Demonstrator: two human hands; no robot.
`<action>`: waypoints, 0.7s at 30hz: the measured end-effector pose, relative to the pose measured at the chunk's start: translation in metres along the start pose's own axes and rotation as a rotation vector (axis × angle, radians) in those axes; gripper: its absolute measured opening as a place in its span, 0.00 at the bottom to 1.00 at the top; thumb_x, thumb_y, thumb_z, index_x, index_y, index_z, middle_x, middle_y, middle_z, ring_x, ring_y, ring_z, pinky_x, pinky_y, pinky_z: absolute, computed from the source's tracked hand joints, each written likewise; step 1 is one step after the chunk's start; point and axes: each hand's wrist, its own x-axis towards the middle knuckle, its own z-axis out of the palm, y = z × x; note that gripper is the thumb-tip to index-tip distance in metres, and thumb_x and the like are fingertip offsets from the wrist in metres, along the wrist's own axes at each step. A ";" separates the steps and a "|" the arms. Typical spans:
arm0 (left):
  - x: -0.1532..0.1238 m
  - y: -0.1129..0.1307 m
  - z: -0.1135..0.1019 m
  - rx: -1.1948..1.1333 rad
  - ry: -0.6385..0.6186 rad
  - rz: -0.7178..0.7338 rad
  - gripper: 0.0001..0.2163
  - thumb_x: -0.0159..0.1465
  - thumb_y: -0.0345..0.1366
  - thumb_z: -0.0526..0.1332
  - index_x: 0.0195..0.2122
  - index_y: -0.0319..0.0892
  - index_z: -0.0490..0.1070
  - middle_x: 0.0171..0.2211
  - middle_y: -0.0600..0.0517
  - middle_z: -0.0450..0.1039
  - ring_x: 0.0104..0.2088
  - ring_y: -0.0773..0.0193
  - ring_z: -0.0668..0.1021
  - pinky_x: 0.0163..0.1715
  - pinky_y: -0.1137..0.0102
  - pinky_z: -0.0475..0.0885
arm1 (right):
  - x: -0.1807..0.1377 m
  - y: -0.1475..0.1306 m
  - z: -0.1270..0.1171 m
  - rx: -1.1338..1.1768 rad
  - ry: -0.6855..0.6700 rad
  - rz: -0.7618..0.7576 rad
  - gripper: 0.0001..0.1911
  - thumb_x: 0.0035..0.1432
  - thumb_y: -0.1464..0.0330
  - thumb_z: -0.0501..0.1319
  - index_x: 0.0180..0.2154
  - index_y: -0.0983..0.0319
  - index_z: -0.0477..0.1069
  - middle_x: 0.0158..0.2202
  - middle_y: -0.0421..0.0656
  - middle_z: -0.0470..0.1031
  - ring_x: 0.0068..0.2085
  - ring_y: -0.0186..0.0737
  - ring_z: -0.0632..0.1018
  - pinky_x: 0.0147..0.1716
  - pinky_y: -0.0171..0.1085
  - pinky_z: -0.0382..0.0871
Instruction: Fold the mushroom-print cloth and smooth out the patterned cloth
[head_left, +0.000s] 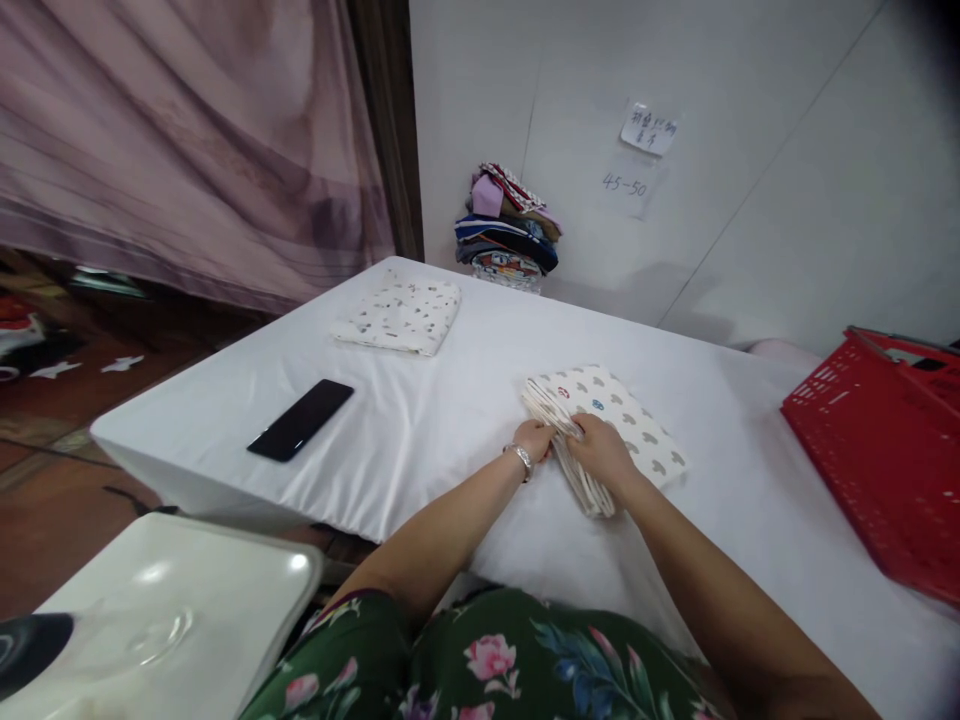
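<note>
1. Nearby, at the lower left, a white plastic surface (pixel 187 590) sits just below the edge of the tabletop (pixel 420 440).
2. Next, both hands meet at the near edge of a folded cloth (pixel 626 415), which is pale with small printed shapes and lies flat on the tabletop, right of centre.
3. The left hand (pixel 534 438) has a narrow grip, pinching the stacked layers at the cloth's near-left corner. The right hand (pixel 604 452) is curled over the same edge just beside it, also holding the cloth.
4. It looks soft, light and limp, and the layers would likely slide apart. The stacked edge under the fingers seems the best place to hold it.
5. A dark phone (pixel 301 419) lies well to the left, and a red basket (pixel 877 450) stands to the right.
6. Farther off lie a second folded cloth (pixel 399 312) and, against the wall, a pile of clothes (pixel 506 225).
</note>
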 end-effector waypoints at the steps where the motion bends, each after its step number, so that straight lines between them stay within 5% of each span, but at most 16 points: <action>1: 0.000 0.000 0.000 0.004 0.002 0.001 0.08 0.56 0.37 0.57 0.25 0.38 0.69 0.11 0.57 0.59 0.13 0.70 0.64 0.16 0.75 0.59 | 0.000 0.000 0.001 -0.008 -0.006 -0.002 0.13 0.52 0.69 0.54 0.41 0.62 0.69 0.41 0.45 0.72 0.41 0.40 0.71 0.38 0.34 0.59; 13: -0.017 0.015 -0.002 -0.068 -0.083 -0.028 0.07 0.57 0.37 0.57 0.33 0.38 0.68 0.17 0.57 0.65 0.15 0.71 0.70 0.17 0.76 0.64 | 0.002 0.002 -0.001 0.019 -0.005 -0.004 0.12 0.52 0.70 0.54 0.39 0.62 0.69 0.39 0.44 0.73 0.41 0.39 0.71 0.38 0.33 0.58; 21: -0.013 0.012 -0.003 -0.011 -0.076 -0.045 0.06 0.54 0.32 0.59 0.31 0.36 0.71 0.10 0.57 0.62 0.14 0.68 0.68 0.17 0.74 0.64 | 0.002 0.001 -0.009 -0.139 0.038 0.007 0.14 0.55 0.68 0.53 0.45 0.61 0.66 0.43 0.45 0.70 0.43 0.40 0.70 0.38 0.34 0.59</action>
